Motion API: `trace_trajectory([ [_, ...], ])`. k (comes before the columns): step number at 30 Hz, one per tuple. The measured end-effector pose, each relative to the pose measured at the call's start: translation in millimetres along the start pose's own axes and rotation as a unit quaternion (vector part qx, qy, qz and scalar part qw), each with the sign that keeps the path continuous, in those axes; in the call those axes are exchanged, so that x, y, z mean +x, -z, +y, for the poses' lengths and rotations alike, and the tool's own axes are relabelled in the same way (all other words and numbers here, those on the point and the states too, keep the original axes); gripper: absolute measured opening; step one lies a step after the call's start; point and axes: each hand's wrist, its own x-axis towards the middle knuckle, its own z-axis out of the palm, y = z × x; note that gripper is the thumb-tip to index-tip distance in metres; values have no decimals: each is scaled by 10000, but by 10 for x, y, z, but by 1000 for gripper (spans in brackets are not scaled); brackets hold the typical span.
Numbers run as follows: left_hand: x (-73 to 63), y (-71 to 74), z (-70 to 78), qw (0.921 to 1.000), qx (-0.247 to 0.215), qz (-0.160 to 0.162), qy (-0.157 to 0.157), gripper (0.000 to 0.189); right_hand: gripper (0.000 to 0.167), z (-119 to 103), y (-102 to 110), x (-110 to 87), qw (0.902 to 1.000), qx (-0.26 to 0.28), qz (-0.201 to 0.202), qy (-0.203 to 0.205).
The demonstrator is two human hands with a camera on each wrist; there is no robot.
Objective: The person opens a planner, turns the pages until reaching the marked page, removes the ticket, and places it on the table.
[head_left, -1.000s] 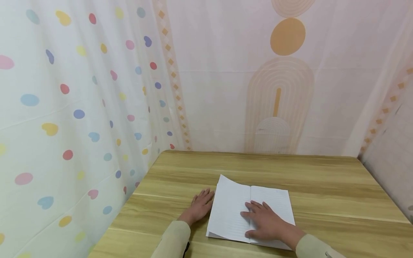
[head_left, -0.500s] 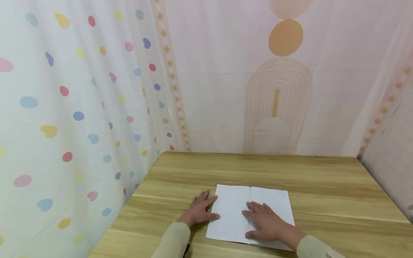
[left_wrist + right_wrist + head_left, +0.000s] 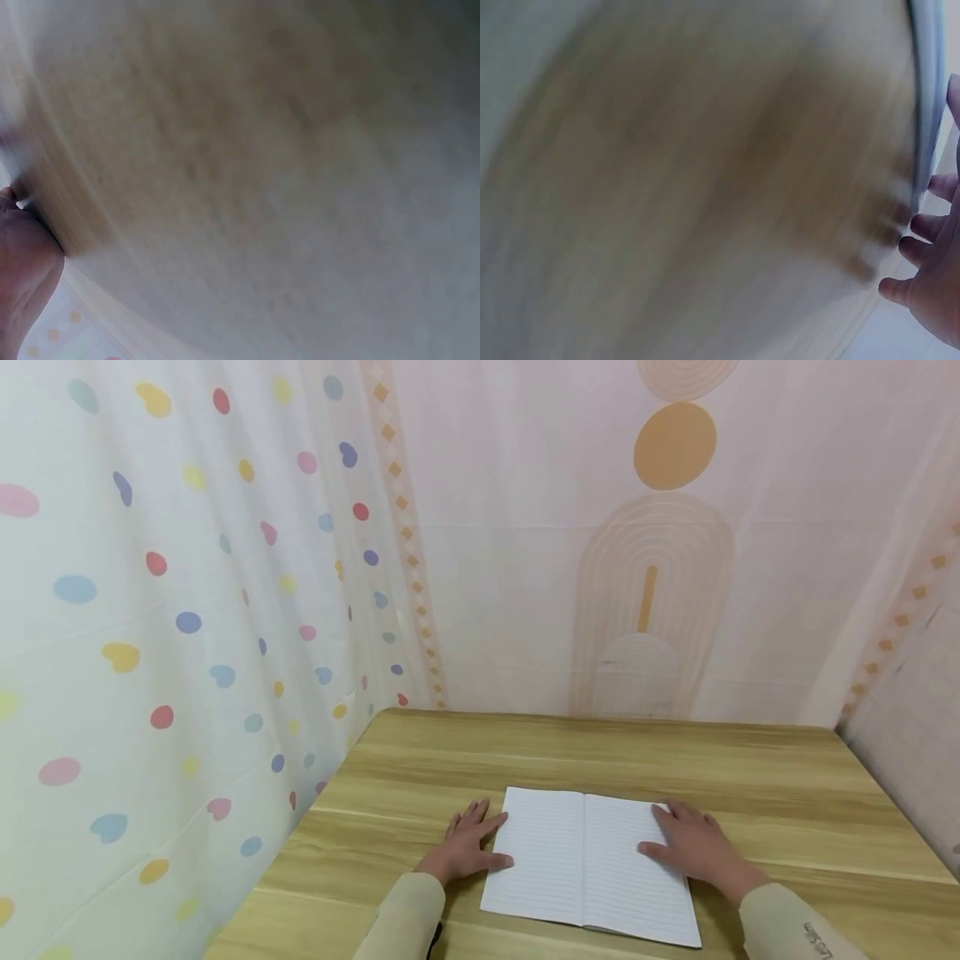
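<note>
Your notebook [image 3: 542,864] lies spread flat on the wooden table [image 3: 420,756], toward six o'clock of the tabletop, its two lined pages facing up and its centre fold running roughly from twelve to six. Your hands are well apart, one on each side of it. Your left hand [image 3: 465,850] is at nine o'clock, fingers spread, thumb and index fingertip over the left page's outer edge. Your right hand [image 3: 701,846] is at three o'clock, its thumb and index finger reaching over the right page near the two o'clock corner. You clamp neither page; how firmly your fingers press, I cannot tell. Beyond the table, a dotted curtain [image 3: 187,568] hangs toward ten o'clock and an arch-patterned curtain [image 3: 495,585] at twelve.
</note>
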Motion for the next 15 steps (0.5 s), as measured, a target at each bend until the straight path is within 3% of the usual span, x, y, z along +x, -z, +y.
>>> trace_trajectory([
  [4, 3, 4, 4, 10000, 1, 17, 10, 78, 87, 109, 48, -24, 9995, 159, -74, -249],
  [15, 16, 0, 0, 10000, -8, 29, 31, 79, 92, 108, 79, -22, 9990, 263, -66, -344],
])
